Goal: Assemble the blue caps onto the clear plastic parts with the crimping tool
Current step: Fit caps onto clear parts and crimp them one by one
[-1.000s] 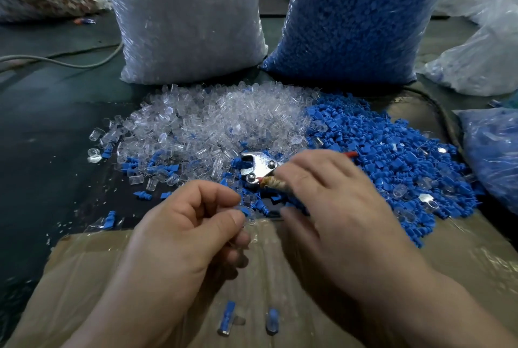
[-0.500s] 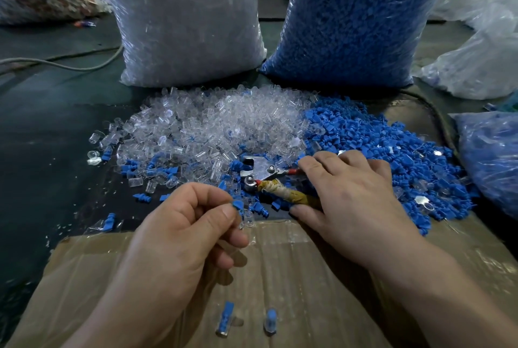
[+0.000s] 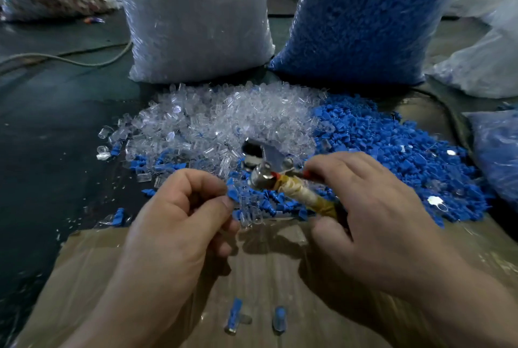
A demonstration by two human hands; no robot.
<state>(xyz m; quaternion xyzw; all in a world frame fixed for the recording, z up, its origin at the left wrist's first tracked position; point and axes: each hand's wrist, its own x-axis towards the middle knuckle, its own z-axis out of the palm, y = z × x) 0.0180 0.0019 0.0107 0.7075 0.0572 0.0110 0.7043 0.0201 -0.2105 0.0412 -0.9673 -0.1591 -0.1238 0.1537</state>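
Dark work surface, with a cardboard sheet (image 3: 266,263) laid at the near edge as the assembly spot. At the back stand a bag of clear parts (image 3: 196,25) and a bag of blue caps (image 3: 364,17). In front of each bag is a loose pile of its stock, clear pile (image 3: 224,117) left and blue pile (image 3: 392,151) right, so both feeds sit within reach of either hand.

Left hand (image 3: 173,224) is clenched in a pinch: thumb and forefinger hold a blue cap (image 3: 232,194) by its edge, lifted just above the pile margin. I can't tell whether a clear part is already seated under it.

Right hand (image 3: 372,216) is grasping the crimper (image 3: 297,190), fingers over the red handle and thumb under the taped one. The head points at the cap and sits close beside it without touching. The head is blurred, so I can't tell how far the jaws are open.

Two capped pieces (image 3: 234,317) lie on the cardboard near the body, probably finished output kept apart from raw stock.

My read: the cap is being presented to the tool and the crimp isn't done yet.
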